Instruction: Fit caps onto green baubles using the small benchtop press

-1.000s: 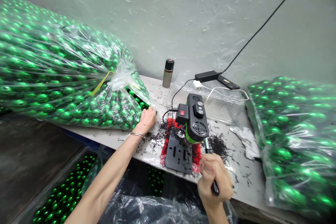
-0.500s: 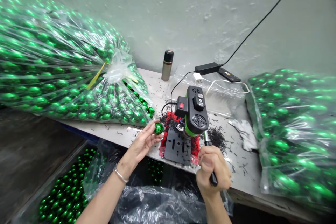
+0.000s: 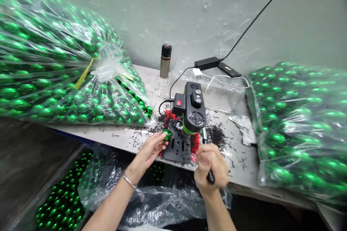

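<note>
Between the fingertips of my left hand (image 3: 152,148) is a shiny green bauble (image 3: 167,135), held over the left side of a slotted black base plate (image 3: 177,148). My right hand (image 3: 211,168) is closed around the black-handled lever (image 3: 210,177) of a small bench drill press (image 3: 194,106). The machine's black head, with vents and a red switch on its side box, hides the spindle tip. Red material (image 3: 195,143) lies under the plate, and black shavings (image 3: 216,135) are scattered around it.
A large clear bag of green baubles (image 3: 54,79) lies at left, another bag (image 3: 295,126) at right. Below the table edge, an open bin (image 3: 59,195) holds more. A spray can (image 3: 165,61), power adapter (image 3: 208,62), phone (image 3: 229,69) and white glove (image 3: 244,129) lie toward the back and right.
My left hand has brought the bauble rightward from beside the plate to over its left edge. My right hand stays on the lever. The whole view has shifted slightly.
</note>
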A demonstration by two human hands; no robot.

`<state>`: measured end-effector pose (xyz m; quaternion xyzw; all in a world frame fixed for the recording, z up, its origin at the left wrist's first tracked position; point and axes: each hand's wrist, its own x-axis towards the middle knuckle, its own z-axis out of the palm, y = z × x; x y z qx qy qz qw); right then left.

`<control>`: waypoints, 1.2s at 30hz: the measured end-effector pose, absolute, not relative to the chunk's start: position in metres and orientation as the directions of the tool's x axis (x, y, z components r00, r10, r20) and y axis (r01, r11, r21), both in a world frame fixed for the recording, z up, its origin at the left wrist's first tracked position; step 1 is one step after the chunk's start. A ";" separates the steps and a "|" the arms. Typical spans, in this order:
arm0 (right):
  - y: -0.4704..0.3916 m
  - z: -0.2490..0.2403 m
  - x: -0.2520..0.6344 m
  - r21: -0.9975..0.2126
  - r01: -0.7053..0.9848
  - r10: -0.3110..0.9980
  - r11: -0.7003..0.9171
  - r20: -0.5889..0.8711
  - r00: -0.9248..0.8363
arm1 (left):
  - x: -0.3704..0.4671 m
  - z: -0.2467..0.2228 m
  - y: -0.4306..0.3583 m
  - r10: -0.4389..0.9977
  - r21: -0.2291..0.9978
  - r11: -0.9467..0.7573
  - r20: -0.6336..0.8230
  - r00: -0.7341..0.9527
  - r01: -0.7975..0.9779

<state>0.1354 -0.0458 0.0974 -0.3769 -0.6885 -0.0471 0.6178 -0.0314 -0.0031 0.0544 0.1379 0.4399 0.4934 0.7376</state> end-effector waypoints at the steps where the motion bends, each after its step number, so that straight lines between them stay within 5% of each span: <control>1: -0.046 0.098 0.136 -0.400 0.579 0.463 0.710 0.885 0.045 | -0.029 0.053 -0.003 0.868 0.690 0.458 -0.483 0.114 -0.560; 5: -0.046 0.102 0.137 -0.393 0.600 0.469 0.697 0.883 0.034 | -0.021 0.048 -0.004 0.945 0.897 0.327 -0.320 0.071 -0.297; 12: -0.046 0.104 0.140 -0.396 0.593 0.478 0.701 0.878 0.021 | -0.012 0.032 -0.002 0.990 0.990 0.136 -0.134 0.052 -0.029; 20: -0.046 0.107 0.140 -0.391 0.590 0.474 0.707 0.880 0.016 | -0.005 0.024 -0.007 0.961 0.808 -0.255 0.275 0.043 0.531; 26: -0.046 0.106 0.140 -0.398 0.584 0.479 0.707 0.878 0.018 | -0.002 0.018 -0.005 0.900 0.692 -0.416 0.407 0.157 0.590; 36: -0.045 0.079 0.143 -0.317 0.611 0.431 0.725 0.901 -0.043 | 0.001 0.009 -0.003 0.886 0.719 -0.448 0.436 0.158 0.531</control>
